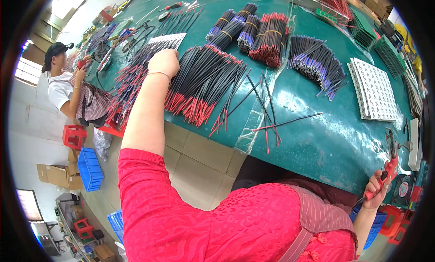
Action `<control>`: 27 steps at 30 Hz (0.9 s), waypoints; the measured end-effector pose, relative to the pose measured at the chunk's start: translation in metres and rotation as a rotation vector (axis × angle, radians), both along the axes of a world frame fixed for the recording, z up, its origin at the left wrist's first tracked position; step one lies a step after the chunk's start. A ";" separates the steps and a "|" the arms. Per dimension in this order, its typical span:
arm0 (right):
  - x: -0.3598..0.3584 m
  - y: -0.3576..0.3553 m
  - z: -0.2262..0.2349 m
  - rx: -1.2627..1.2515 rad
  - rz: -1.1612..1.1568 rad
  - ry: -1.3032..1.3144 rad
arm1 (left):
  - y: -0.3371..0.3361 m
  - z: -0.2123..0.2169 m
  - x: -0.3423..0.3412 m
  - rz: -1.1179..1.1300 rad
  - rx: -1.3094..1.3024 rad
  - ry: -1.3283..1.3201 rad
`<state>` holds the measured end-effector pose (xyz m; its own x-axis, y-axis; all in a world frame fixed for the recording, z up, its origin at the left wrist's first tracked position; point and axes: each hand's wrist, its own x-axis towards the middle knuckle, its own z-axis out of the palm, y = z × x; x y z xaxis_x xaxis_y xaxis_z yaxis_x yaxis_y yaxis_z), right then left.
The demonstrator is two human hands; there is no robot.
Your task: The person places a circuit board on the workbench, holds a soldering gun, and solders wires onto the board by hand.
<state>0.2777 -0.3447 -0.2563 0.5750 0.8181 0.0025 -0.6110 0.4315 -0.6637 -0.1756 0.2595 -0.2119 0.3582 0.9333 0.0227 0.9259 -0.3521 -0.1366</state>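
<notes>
My left arm reaches across the green table to the far left. There my left hand (164,63) is closed like a fist at the near edge of a white sheet (174,38) with small parts in rows. What its fingers hold, if anything, is hidden. Beside and below that hand lies a wide spread of black wires with red ends (204,81). More wires, with red and bluish ends (131,76), lie to its left. At the far right my right hand (377,186) grips a red soldering gun (390,168), its metal front pointing up, beyond the table's near edge.
Banded wire bundles (272,38) stand at the back, near a fanned pile of blue-ended wires (317,65). A few loose wires (269,112) lie mid-table. White panels (374,90) and green board stacks (390,58) are at right. Another person (63,76) works at the left.
</notes>
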 end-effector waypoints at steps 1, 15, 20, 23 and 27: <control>0.000 0.000 0.000 -0.001 0.000 0.000 | 0.001 -0.001 -0.001 0.000 -0.001 0.000; -0.001 -0.001 -0.001 0.047 0.068 0.006 | -0.006 0.001 -0.001 0.021 -0.059 -0.034; 0.001 -0.002 0.000 0.039 0.054 0.013 | 0.003 -0.005 -0.005 -0.035 -0.071 -0.067; 0.001 -0.002 -0.002 0.037 0.045 0.014 | 0.009 -0.003 -0.010 -0.085 -0.095 -0.085; 0.001 -0.003 -0.003 0.018 0.018 -0.001 | 0.005 0.007 -0.012 -0.137 -0.146 -0.049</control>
